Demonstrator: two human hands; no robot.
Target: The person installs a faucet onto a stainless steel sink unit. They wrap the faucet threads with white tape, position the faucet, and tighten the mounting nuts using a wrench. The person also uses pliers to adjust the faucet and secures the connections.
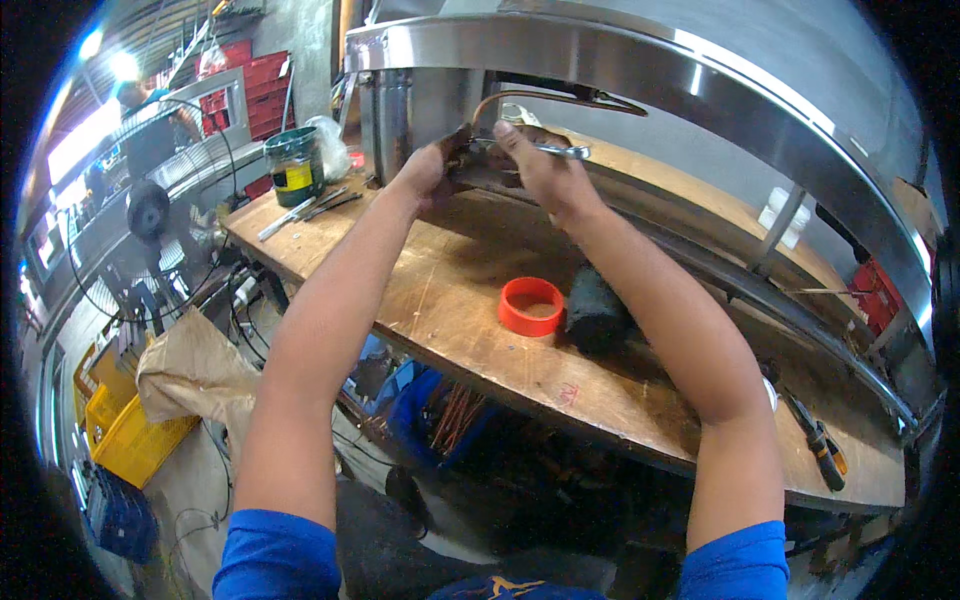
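Both my arms reach forward under the stainless steel frame (520, 42). My right hand (545, 172) is closed around a shiny metal wrench (577, 152), whose end sticks out to the right of the fist. My left hand (430, 172) is closed at a dark part beside the wrench's other end; what its fingers hold is too dark to make out. From between the hands a thin copper tube (535, 94) rises and bends to the right. Below my right forearm, an orange-red ring (530, 307) stands on the wooden workbench (440, 270), next to a dark cylinder (597, 310).
Left on the bench are a dark green tub (294, 160) and several slim tools (310, 208). Pliers (825, 455) lie at the right end. A steel rail (760, 305) runs along the bench. On the floor stand a yellow crate (130, 425) and a blue bin (420, 415) holding copper-coloured rods.
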